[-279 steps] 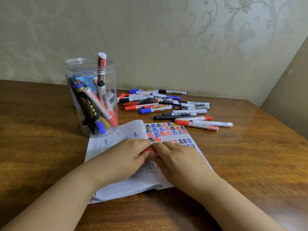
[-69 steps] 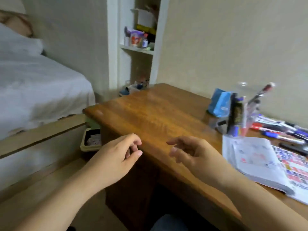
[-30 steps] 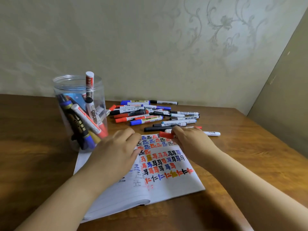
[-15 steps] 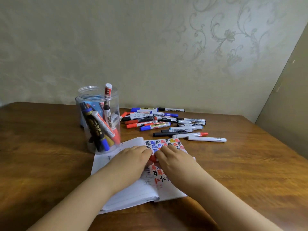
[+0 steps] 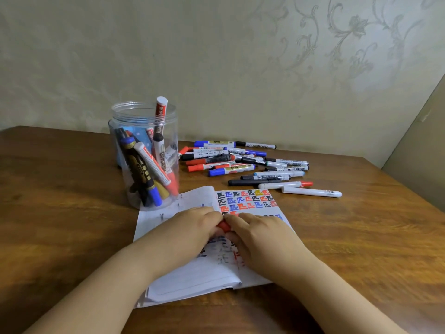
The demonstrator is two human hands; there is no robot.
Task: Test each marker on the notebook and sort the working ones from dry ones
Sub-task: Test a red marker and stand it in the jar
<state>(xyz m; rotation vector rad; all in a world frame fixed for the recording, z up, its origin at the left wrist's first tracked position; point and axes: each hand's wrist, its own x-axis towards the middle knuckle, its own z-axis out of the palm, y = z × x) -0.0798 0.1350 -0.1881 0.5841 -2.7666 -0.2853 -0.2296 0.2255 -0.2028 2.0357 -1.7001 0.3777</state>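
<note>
Fingers (image 5: 212, 219) of both hands pinch red marker (image 5: 224, 226) (mostly hidden) between them.

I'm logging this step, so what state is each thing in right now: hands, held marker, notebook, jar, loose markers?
left hand: grips one end of the red marker
right hand: grips its other end
red marker: held over the notebook, mostly hidden
notebook: open, page covered in test marks
jar: upright, lidless, holds markers
loose markers: lying capped on the table

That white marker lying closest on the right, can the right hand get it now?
Probably not right away: the right hand and left hand both grip a red marker. Nothing blocks the white marker.
</note>
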